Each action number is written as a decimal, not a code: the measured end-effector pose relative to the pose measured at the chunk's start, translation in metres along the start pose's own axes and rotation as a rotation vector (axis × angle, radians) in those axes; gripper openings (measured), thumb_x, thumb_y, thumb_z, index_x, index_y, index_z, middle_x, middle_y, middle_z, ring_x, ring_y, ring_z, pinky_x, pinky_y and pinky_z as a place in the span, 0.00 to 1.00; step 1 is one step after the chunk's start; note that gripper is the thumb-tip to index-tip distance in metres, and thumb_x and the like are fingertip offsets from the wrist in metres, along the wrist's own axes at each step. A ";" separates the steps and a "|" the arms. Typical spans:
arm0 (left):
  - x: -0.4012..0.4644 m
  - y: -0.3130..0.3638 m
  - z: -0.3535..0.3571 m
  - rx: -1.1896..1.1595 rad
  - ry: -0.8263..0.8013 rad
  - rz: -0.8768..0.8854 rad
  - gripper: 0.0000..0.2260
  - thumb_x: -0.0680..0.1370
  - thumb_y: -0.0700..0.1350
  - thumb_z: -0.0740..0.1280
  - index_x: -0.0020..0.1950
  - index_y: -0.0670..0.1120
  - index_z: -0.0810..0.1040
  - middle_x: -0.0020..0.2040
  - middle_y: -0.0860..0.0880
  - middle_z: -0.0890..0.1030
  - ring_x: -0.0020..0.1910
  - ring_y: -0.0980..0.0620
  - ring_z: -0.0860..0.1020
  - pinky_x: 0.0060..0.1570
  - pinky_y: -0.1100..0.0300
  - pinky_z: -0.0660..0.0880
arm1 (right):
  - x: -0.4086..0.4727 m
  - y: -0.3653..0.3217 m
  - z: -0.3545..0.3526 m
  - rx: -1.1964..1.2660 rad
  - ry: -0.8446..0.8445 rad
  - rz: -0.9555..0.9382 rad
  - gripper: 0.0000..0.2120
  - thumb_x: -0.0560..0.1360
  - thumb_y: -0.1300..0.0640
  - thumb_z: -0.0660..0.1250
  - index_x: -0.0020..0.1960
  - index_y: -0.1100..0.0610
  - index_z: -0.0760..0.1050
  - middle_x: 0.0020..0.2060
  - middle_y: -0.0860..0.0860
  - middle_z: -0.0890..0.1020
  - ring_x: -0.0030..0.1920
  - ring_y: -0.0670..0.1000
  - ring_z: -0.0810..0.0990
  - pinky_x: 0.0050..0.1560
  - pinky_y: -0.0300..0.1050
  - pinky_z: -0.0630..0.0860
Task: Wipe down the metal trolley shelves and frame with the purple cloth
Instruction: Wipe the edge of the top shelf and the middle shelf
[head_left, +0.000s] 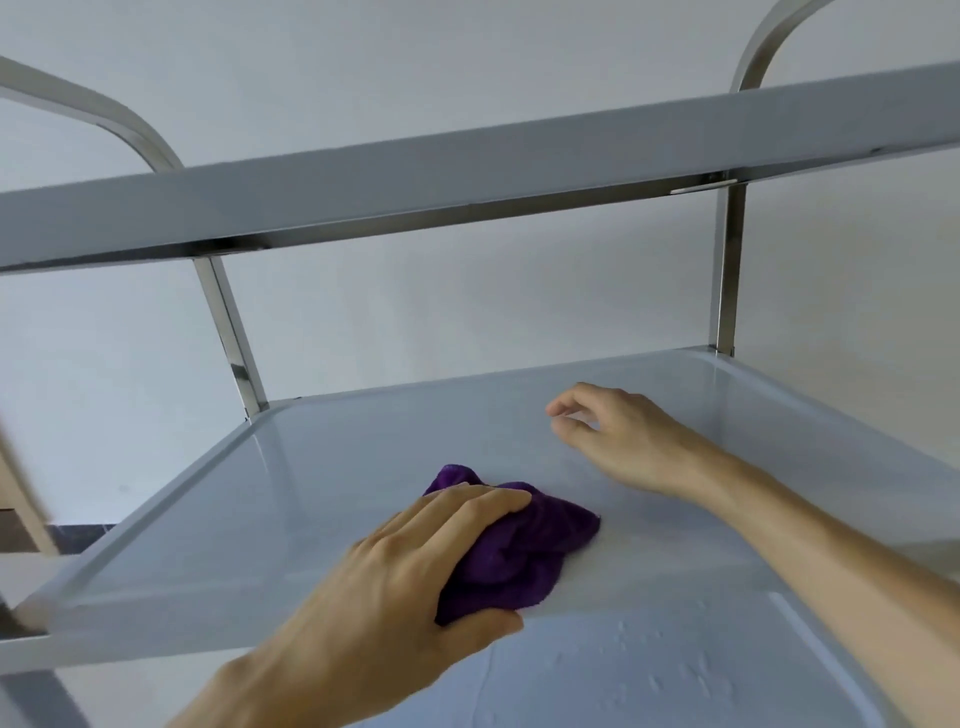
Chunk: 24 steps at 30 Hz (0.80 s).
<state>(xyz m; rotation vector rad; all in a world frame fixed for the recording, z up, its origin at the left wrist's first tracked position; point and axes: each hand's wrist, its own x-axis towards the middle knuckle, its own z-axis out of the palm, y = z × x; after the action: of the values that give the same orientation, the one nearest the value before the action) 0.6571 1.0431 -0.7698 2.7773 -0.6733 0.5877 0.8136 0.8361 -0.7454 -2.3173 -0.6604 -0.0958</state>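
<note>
The metal trolley fills the view. Its middle shelf (322, 467) is a shallow grey tray, and the upper shelf (467, 171) crosses above it. A crumpled purple cloth (530, 551) lies on the middle shelf near the front edge. My left hand (415, 561) presses down on the cloth, fingers curled over it and thumb under its near side. My right hand (618, 436) reaches over the shelf further back and to the right, fingers loosely apart, holding nothing.
Shiny upright posts stand at the back left (234, 343) and back right (730, 270), rising to curved handles (763, 47). A lower shelf (649, 680) shows beneath. A plain pale wall lies behind.
</note>
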 end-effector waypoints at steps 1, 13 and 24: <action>-0.003 -0.003 0.003 0.048 0.044 0.044 0.30 0.74 0.65 0.66 0.74 0.63 0.62 0.69 0.68 0.68 0.61 0.67 0.72 0.52 0.70 0.73 | -0.006 0.000 -0.003 -0.025 -0.016 -0.037 0.12 0.81 0.47 0.58 0.60 0.47 0.75 0.62 0.40 0.78 0.63 0.44 0.75 0.62 0.43 0.72; 0.011 -0.051 0.013 0.038 0.097 0.043 0.34 0.72 0.69 0.66 0.74 0.65 0.58 0.65 0.66 0.72 0.56 0.64 0.72 0.45 0.79 0.67 | -0.025 0.002 0.000 -0.163 -0.037 -0.098 0.10 0.81 0.51 0.61 0.59 0.48 0.78 0.56 0.41 0.81 0.56 0.40 0.77 0.50 0.28 0.70; 0.028 -0.076 -0.002 -0.826 0.482 -0.331 0.22 0.81 0.64 0.53 0.69 0.55 0.71 0.57 0.54 0.82 0.55 0.53 0.82 0.59 0.48 0.77 | -0.006 -0.057 0.040 0.040 0.044 -0.297 0.13 0.77 0.42 0.66 0.59 0.45 0.78 0.57 0.37 0.80 0.58 0.37 0.75 0.58 0.31 0.68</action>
<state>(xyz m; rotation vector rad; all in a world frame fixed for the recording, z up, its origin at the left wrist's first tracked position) 0.7160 1.0991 -0.7648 1.8256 -0.2456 0.6729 0.7758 0.8948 -0.7418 -2.1580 -0.9708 -0.2673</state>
